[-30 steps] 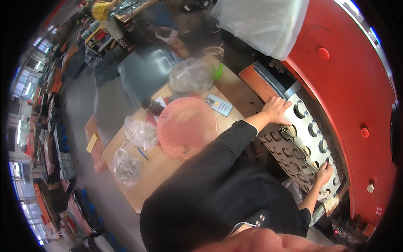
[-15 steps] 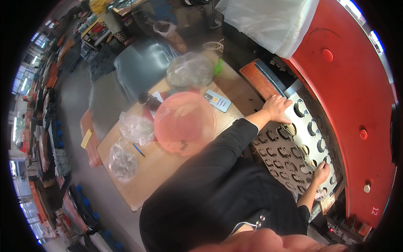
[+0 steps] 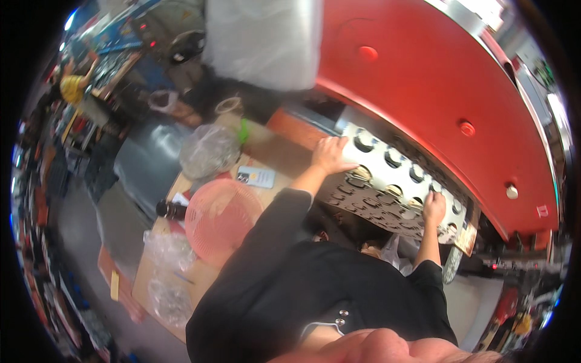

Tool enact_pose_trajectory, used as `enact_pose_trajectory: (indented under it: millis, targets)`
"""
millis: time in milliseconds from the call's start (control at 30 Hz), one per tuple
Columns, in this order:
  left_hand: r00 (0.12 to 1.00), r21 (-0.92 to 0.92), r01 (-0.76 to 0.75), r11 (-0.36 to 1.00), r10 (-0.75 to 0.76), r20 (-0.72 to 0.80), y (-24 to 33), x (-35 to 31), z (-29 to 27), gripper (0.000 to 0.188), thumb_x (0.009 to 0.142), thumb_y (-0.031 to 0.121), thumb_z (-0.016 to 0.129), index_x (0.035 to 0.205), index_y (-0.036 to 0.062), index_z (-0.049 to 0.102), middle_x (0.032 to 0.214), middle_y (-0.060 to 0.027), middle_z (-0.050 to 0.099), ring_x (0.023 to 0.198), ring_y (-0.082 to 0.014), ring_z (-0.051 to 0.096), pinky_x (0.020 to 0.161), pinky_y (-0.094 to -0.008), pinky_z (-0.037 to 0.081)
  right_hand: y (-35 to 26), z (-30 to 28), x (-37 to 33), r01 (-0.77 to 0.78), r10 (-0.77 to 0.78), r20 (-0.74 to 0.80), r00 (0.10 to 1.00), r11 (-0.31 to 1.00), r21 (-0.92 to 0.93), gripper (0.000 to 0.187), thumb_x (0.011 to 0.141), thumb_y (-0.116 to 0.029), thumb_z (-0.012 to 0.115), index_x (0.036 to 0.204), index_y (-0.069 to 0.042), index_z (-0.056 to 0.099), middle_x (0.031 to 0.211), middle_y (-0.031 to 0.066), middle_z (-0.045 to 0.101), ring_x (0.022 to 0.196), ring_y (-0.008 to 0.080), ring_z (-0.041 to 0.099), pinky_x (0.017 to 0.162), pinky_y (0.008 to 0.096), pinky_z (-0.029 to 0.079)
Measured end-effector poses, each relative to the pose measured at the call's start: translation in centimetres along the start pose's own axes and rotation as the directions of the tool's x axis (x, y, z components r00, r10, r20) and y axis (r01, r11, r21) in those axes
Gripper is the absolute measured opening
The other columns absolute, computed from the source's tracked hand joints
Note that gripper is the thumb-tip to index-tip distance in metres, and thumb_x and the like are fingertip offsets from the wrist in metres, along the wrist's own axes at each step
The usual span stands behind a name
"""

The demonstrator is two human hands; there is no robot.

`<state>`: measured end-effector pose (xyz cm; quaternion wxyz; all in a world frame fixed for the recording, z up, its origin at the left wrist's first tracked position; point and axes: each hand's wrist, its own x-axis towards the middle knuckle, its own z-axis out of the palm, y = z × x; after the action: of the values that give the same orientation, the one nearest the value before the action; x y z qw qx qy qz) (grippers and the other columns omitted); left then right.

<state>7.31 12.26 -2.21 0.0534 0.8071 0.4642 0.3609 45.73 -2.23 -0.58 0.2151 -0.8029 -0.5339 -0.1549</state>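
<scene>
A pale sheet point(image 3: 378, 158) with rows of curved cut-outs lies on the bed of a red machine; its perforated near part hangs down toward me. My left hand point(image 3: 330, 156) rests at the sheet's left end, thumb and fingers spread apart. Farther right along the sheet is my right hand point(image 3: 434, 210), its fingers closed beside a small dark piece at one of the holes. What those fingers pinch is too small to make out.
The red machine point(image 3: 411, 91) rises beyond the sheet. On the wooden table point(image 3: 142, 284) to my left are a pink basket point(image 3: 221, 218), a phone point(image 3: 256, 176), a dark bottle point(image 3: 171, 210) and clear plastic bags point(image 3: 209, 151). Far left, a person in yellow point(image 3: 72, 89) stands.
The view has turned, so the table, machine and sheet appear shifted leftward and rotated. My left hand still lies on the sheet's left end, and the right hand is still at the holes.
</scene>
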Motion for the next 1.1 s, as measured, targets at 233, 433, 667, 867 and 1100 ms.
enact_pose_trajectory:
  millis: [233, 433, 667, 867, 1100]
  targets:
    - [0.999, -0.111, -0.009, 0.994, 0.013, 0.035, 0.3, 0.5, -0.1, 0.075, 0.057, 0.054, 0.082, 0.108, 0.0058, 0.057, 0.091, -0.0178, 0.064, 0.089, -0.0369, 0.061, 0.079, -0.0474, 0.049, 2.7, -3.8, 3.1, -0.219, 0.240, -0.075, 0.968, 0.951, 0.217, 0.029, 0.091, -0.032, 0.058, 0.088, -0.004, 0.066, 0.084, 0.0180, 0.065, 0.083, 0.0373, 0.062, 0.074, 0.0424, 0.048]
    - [0.997, 0.030, -0.080, 0.996, 0.080, -0.002, 0.0, 0.0, 0.9, 0.079, 0.059, 0.051, 0.080, 0.117, 0.0061, 0.052, 0.106, -0.0143, 0.061, 0.101, -0.0350, 0.056, 0.089, -0.0446, 0.044, 11.6, -16.1, 12.6, -0.414, 0.507, -0.389, 0.770, 0.859, 0.301, 0.043, 0.095, -0.043, 0.048, 0.093, -0.003, 0.066, 0.090, 0.0218, 0.066, 0.089, 0.0402, 0.063, 0.076, 0.0463, 0.047]
    - [0.997, 0.045, -0.073, 0.996, 0.073, 0.003, -0.2, 0.1, 1.0, 0.079, 0.059, 0.051, 0.081, 0.117, 0.0062, 0.050, 0.107, -0.0140, 0.060, 0.103, -0.0350, 0.055, 0.090, -0.0452, 0.043, 13.4, -17.7, 16.7, -0.376, 0.451, -0.178, 0.875, 0.864, 0.336, 0.042, 0.095, -0.045, 0.048, 0.097, -0.008, 0.068, 0.096, 0.0119, 0.070, 0.095, 0.0294, 0.065, 0.084, 0.0381, 0.049]
    - [0.997, 0.018, -0.074, 0.997, 0.074, 0.013, -0.1, 0.0, 0.5, 0.079, 0.060, 0.050, 0.080, 0.118, 0.0062, 0.050, 0.107, -0.0148, 0.060, 0.104, -0.0362, 0.055, 0.090, -0.0458, 0.043, 14.8, -16.0, 15.7, -0.486, 0.549, -0.073, 0.832, 0.788, 0.378, 0.041, 0.094, -0.045, 0.053, 0.094, -0.007, 0.067, 0.091, 0.0153, 0.069, 0.092, 0.0306, 0.065, 0.081, 0.0394, 0.048]
    - [0.998, 0.035, -0.025, 0.999, 0.023, 0.058, -0.1, 0.0, 1.0, 0.080, 0.059, 0.052, 0.080, 0.119, 0.0072, 0.050, 0.107, -0.0155, 0.060, 0.105, -0.0350, 0.055, 0.093, -0.0452, 0.042, 4.1, -7.3, 6.7, -0.269, 0.253, 0.094, 0.963, 0.874, 0.405, 0.033, 0.088, -0.036, 0.063, 0.089, -0.003, 0.066, 0.085, 0.0199, 0.066, 0.082, 0.0358, 0.064, 0.074, 0.0432, 0.050]
